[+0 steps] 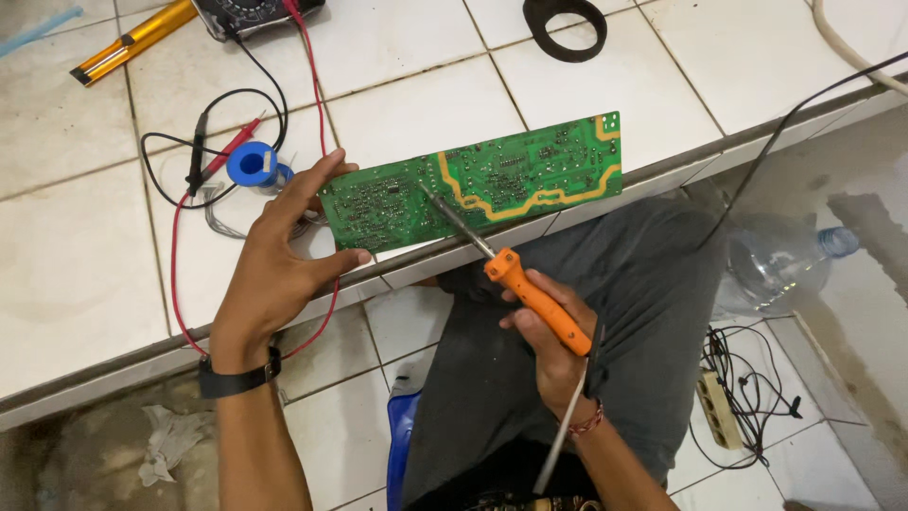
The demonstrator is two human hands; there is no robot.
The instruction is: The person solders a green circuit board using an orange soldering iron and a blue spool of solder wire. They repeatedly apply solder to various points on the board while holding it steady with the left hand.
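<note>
A green circuit board (511,175) with yellow traces lies solder side up at the edge of a raised tiled step (416,104). My left hand (284,251) grips the board's left end, thumb underneath and fingers on top. My right hand (549,331) holds an orange-handled soldering iron (534,298), whose metal tip touches the board near its middle left. The iron's cord runs down past my right wrist.
A blue solder spool (252,164), red and black multimeter probes (213,151) with leads, a multimeter (251,14), a yellow tool (132,40) and a black ring (566,26) lie on the tiles. On the lower floor to the right are a clear bottle (780,260) and a power strip (721,409).
</note>
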